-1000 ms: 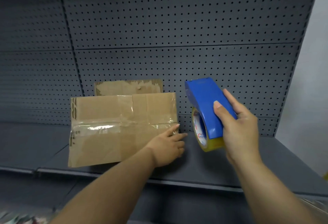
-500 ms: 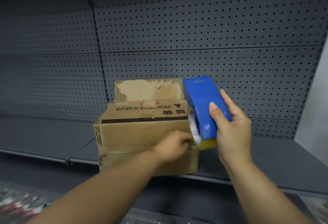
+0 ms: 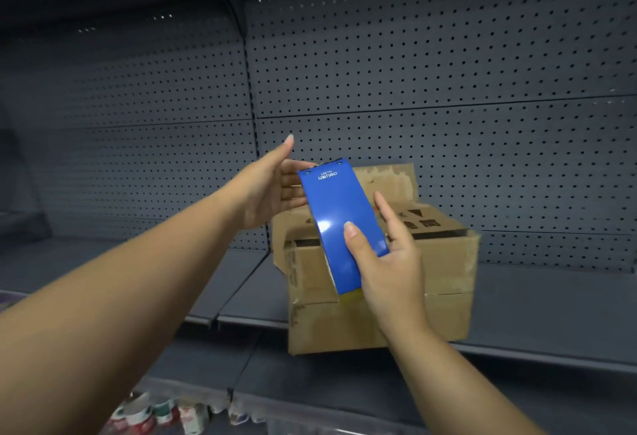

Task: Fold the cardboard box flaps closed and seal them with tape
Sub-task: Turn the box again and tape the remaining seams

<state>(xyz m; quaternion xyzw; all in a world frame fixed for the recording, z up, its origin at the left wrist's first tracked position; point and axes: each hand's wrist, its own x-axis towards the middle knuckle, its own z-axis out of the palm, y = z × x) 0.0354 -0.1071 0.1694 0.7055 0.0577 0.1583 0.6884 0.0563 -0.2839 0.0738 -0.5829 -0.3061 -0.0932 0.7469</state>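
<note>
Both hands had risen off the box (image 3: pixel 379 283): right hand (image 3: pixel 389 272) gripping the dispenser (image 3: pixel 339 224), left hand (image 3: pixel 272 190) spread wide; one flap (image 3: pixel 393 181) upright, taping unstarted.

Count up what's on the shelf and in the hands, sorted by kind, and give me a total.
Cardboard box: 1
Blue tape dispenser: 1, gripped by the right hand; the left hand is open at its far end
Total: 2

Retail shop interior, grey perforated metal back panels (image 3: pixel 431 66), bare gondola shelf (image 3: pixel 551 310), small packaged goods (image 3: pixel 162 414) on lower tier
</note>
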